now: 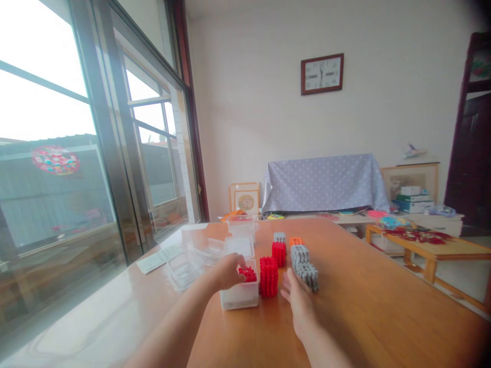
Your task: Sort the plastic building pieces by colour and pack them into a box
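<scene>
My left hand point(227, 273) reaches over a translucent white plastic box point(240, 299), its fingers curled round a red block of knobbly plastic pieces point(247, 274) at the box's top. The fingertips are partly hidden. Just right of the box stands a taller red block point(268, 277), with another red block point(279, 254) behind it. On the wood table, my right hand point(298, 301) is held open beside the nearest grey block point(306, 275), fingers stretched out and nothing in them. Further back in that row are a second grey block point(299, 254) and an orange block point(296, 241).
A small grey block point(280, 237) lies at the back. Clear plastic containers point(186, 268) and a paper sheet point(159, 258) lie to the left, near the window. More clear boxes point(242, 223) stand at the far end. A low wooden table point(418, 237) is off to the right.
</scene>
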{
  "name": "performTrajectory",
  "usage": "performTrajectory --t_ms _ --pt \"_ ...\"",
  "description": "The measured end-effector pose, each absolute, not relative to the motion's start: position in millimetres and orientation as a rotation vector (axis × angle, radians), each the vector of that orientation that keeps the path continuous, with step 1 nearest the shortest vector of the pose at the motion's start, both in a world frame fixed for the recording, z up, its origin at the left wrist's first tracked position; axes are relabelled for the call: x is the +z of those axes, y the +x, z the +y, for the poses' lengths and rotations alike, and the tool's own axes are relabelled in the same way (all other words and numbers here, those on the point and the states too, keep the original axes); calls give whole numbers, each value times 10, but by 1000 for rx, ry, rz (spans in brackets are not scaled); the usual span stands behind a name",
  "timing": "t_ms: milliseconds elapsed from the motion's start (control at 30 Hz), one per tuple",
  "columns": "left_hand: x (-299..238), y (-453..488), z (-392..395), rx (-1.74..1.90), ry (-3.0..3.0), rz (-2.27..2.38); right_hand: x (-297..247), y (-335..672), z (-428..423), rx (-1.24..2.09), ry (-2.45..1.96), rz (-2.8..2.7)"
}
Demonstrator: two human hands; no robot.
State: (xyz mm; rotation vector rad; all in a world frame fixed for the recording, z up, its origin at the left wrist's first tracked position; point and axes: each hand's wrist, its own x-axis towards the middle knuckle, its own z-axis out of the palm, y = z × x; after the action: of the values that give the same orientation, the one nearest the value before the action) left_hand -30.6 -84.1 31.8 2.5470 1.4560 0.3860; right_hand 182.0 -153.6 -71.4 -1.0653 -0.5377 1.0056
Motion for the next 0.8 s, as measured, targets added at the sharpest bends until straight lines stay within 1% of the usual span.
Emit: performTrajectory --t_ms 200,367,500,667,800 --pt "263 -313 -820 449 2579 1446 -703 1823 -1535 1007 -1072 -523" --pt "290 -267 -859 388 2533 1456 -734 1833 -1512 1022 -1071 -510" --pt "368 -210 -889 518 2517 1490 -753 1837 -1505 1026 -1064 -512" --pt "483 -18 -908 736 2579 1237 -732 1831 -1524 1031 -1056 -508" --pt "492 167 -896 696 2566 1140 -710 1830 -1534 1026 -1051 -506"
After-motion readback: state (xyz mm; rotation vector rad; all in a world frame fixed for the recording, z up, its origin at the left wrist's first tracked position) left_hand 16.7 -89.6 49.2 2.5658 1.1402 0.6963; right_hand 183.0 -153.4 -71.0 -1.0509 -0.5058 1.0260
